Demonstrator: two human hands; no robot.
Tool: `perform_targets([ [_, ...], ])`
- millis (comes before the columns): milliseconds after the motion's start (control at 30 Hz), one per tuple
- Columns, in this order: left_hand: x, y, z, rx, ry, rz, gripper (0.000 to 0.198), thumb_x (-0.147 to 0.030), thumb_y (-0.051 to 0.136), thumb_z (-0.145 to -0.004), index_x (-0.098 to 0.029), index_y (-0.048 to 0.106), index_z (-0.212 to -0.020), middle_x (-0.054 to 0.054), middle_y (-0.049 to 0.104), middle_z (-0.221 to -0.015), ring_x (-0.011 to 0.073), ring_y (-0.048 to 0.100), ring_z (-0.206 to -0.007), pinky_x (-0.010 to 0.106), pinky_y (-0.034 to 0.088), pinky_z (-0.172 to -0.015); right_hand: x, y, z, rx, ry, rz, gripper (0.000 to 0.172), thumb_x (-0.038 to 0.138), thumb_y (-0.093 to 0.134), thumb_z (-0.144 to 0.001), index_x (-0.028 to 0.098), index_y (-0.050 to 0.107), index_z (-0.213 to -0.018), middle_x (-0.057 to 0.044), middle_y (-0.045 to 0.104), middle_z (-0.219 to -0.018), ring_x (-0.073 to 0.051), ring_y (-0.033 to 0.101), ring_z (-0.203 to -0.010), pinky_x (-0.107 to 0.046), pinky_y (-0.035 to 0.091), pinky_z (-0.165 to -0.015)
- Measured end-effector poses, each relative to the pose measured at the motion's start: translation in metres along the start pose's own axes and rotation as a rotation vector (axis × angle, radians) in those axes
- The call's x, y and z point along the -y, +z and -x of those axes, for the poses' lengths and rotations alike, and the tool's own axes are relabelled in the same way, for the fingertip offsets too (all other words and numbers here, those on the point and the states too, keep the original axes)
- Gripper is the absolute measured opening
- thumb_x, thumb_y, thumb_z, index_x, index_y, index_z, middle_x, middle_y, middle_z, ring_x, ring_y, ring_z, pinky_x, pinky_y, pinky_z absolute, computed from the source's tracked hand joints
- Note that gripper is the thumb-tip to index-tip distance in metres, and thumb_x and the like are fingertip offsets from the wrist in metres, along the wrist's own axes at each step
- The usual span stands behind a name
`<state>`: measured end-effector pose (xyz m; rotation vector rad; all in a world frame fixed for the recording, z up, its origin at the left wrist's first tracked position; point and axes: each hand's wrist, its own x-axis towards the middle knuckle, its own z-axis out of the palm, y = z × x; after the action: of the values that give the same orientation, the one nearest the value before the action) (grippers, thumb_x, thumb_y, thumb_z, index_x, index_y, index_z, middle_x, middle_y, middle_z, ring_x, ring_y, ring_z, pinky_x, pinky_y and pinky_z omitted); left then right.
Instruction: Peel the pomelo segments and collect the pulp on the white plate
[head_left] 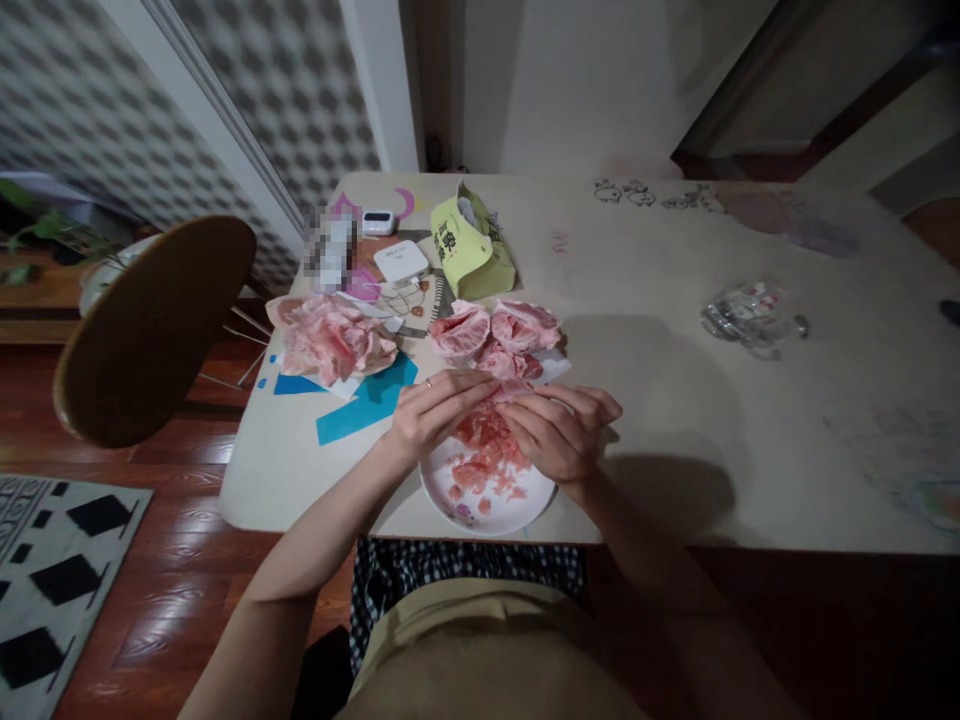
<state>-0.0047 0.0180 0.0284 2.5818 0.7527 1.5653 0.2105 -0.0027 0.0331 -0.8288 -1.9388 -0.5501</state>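
One pomelo segment (510,392) is held over the white plate (517,510) at the near edge of the desk (675,330), pinched between both hands. The left hand (431,410) is closed on the segment's left end with fingers curled; a ring is seen on one finger. The right hand (562,430) is closed on the right end, fingers folded over it. The segment's long axis runs roughly left to right across the view, parallel to the near desk edge; which end is the pointed one cannot be told, since both ends are covered. One plate is counted, carrying a loose heap of peeled pink flesh (487,460) in many small pieces, too many and too small to count. Just beyond the hands, a cluster of unpeeled segments (495,335) is noted, about three or four, lying touching one another. To the left, one pile of stripped pink membrane (330,340) rests on blue paper (367,400). Further back, one yellow-green tissue pack (469,245) and two small white devices (401,260) are recorded. One crumpled clear wrapper (750,312) lies well apart to the right. One wooden chair (150,325) stands at the desk's left side.
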Motion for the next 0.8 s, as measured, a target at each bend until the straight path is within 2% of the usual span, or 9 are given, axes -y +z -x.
perform_targets([
  [233, 0.000, 0.002, 0.002, -0.016, -0.012, 0.007, 0.033, -0.020, 0.056, -0.105, -0.020, 0.066, -0.137, 0.009, 0.078, -0.120, 0.0165, 0.075, -0.114, 0.028, 0.065, -0.092, -0.003, 0.001, 0.008, -0.008, -0.039, 0.003, 0.008, 0.029, 0.073, -0.097, 0.036, 0.077, -0.097, 0.010, 0.078, -0.089, -0.013, 0.067, -0.096, -0.029, 0.041, -0.100],
  [433, 0.001, 0.003, 0.006, 0.013, -0.018, 0.020, 0.035, -0.021, 0.052, -0.107, -0.020, 0.066, -0.139, 0.010, 0.077, -0.122, 0.0178, 0.074, -0.118, 0.030, 0.065, -0.095, 0.000, -0.002, 0.005, -0.014, -0.034, -0.006, 0.019, 0.027, 0.071, -0.098, 0.040, 0.077, -0.111, 0.010, 0.077, -0.091, -0.013, 0.067, -0.099, -0.028, 0.042, -0.100],
  [633, -0.004, 0.000, 0.005, 0.023, -0.034, -0.013, 0.037, -0.017, 0.053, -0.106, -0.020, 0.065, -0.141, 0.010, 0.076, -0.127, 0.0184, 0.072, -0.122, 0.032, 0.065, -0.098, -0.002, -0.001, 0.008, -0.009, -0.053, 0.012, 0.024, 0.023, 0.069, -0.099, 0.041, 0.077, -0.113, 0.010, 0.078, -0.093, -0.014, 0.066, -0.100, -0.030, 0.041, -0.101],
  [800, -0.002, -0.001, 0.007, 0.012, 0.012, -0.035, 0.040, -0.017, 0.053, -0.106, -0.021, 0.062, -0.144, 0.009, 0.074, -0.132, 0.0185, 0.071, -0.126, 0.030, 0.065, -0.099, -0.002, 0.000, 0.012, -0.001, -0.072, -0.003, 0.025, 0.023, 0.070, -0.099, 0.041, 0.076, -0.116, 0.010, 0.079, -0.097, -0.013, 0.067, -0.103, -0.029, 0.041, -0.101],
])
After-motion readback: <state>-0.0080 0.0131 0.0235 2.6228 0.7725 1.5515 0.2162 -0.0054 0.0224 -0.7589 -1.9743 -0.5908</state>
